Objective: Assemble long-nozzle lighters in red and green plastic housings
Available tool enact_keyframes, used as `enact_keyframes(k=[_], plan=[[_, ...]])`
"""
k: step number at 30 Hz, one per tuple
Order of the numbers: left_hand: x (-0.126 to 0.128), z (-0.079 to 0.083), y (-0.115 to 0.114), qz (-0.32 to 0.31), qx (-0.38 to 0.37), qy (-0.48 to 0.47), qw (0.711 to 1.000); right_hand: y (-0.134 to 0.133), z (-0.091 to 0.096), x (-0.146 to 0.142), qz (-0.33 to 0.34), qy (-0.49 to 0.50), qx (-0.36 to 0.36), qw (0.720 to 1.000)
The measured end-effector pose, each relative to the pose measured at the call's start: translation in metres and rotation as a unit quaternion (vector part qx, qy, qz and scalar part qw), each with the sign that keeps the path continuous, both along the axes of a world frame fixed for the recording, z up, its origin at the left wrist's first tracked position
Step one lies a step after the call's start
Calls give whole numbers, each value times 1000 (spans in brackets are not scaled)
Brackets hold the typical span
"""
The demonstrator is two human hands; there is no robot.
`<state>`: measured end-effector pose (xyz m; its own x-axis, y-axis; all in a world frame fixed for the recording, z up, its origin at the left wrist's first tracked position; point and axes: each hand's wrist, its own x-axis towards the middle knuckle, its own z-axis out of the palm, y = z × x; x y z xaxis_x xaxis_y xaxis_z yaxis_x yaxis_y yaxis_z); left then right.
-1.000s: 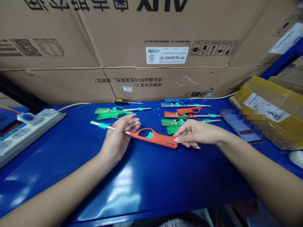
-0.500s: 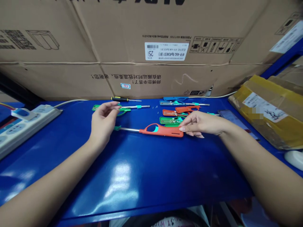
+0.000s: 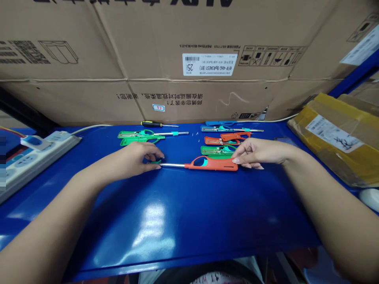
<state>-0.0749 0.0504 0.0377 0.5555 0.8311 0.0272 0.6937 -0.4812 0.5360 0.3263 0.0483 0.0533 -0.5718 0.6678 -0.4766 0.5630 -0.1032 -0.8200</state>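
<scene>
An orange gas lighter (image 3: 217, 164) with a metal barrel lies crosswise over the blue table. The thumb and fingers of my right hand (image 3: 254, 154) pinch the right end of its handle. At the other end, my left hand (image 3: 139, 157) has its thumb and fingers closing around the green tip (image 3: 156, 162) of the barrel, partly hiding it. Behind my left hand sit an opened green lighter (image 3: 133, 134) and a green casing half (image 3: 139, 140). Beyond my right hand are opened lighters: a blue one (image 3: 219, 129), an orange one (image 3: 214, 141) and a green one (image 3: 214, 150).
A yellow-and-black screwdriver (image 3: 152, 124) lies at the back against a large cardboard box (image 3: 166, 59). The white power strip (image 3: 38, 154) is at left. At right stands a carton with yellow tape (image 3: 331, 138), with a white object (image 3: 370, 199) near it.
My left hand has come down and right, from above the barrel's tip to around it. The orange lighter and my right hand have shifted slightly right in the view.
</scene>
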Motion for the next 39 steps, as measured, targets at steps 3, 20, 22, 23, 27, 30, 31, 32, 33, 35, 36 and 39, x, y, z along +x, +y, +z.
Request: enact_keyframes(k=[3,20,22,23,27,30,31,32,33,35,36,39], plan=[[-5,1,3,-25,3,41,999,3,-4,3,-3,8,-18,1000],[38,-18,-22,-115,110,-51,986,-8,-12,-34,-141,156,-44,977],[39,-20,-24,-120,128,-57,983,-8,-11,-34,-150,154,-38,976],[40,-20,-24,-122,137,-58,981,-8,-11,-34,-152,149,-35,977],[44,-23,-27,-124,178,-68,974,-10,-13,-34,-159,143,-28,977],[45,-26,-27,-123,202,-79,968,-11,-14,-36,-161,145,-22,976],[45,-26,-28,-123,208,-82,967,-12,-14,-36,-161,145,-19,976],[45,-27,-28,-123,212,-86,966,-12,-14,-36,-161,145,-16,976],[45,-28,-28,-122,215,-89,965,-13,-14,-36,-161,145,-14,976],[45,-29,-28,-121,218,-94,964,-13,-15,-36,-161,144,-9,976],[46,-30,-28,-121,219,-96,963,-13,-15,-36,-160,144,-8,976],[46,-29,-28,-122,219,-100,963,-13,-13,-35,-162,141,-4,977]])
